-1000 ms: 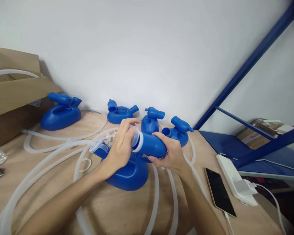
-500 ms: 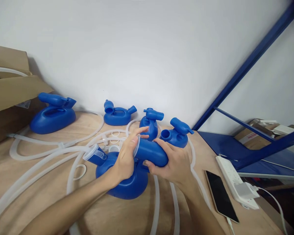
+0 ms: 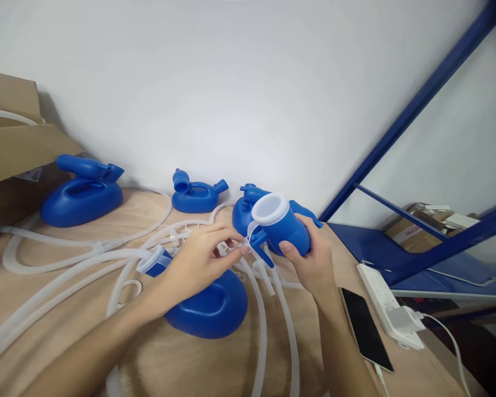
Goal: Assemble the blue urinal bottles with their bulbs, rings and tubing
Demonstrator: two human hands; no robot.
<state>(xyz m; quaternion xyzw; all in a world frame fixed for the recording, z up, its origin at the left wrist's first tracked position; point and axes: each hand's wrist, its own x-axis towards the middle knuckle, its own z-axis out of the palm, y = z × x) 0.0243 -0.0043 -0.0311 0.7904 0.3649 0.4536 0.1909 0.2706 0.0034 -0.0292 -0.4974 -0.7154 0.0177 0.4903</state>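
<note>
My right hand is wrapped round a blue plastic urinal funnel, a cup-shaped piece with a narrow spout. A translucent white lid covers its wide mouth, tilted up towards me. From the lid hangs a thin strap, and my left hand pinches its end beside the spout. Beneath my left hand a blue urinal bottle rests on the table, partly hidden by the hand and forearm. A clear cap sits on this bottle's neck.
Several more blue urinal bottles stand along the wall. White tubing loops over the wooden table, with a white ring at left. A cardboard box is far left; a phone and power strip lie right.
The blue funnel has turned so its lidded mouth faces up, and it has moved slightly right. My left hand has gone from the lid's rim to the strap.
</note>
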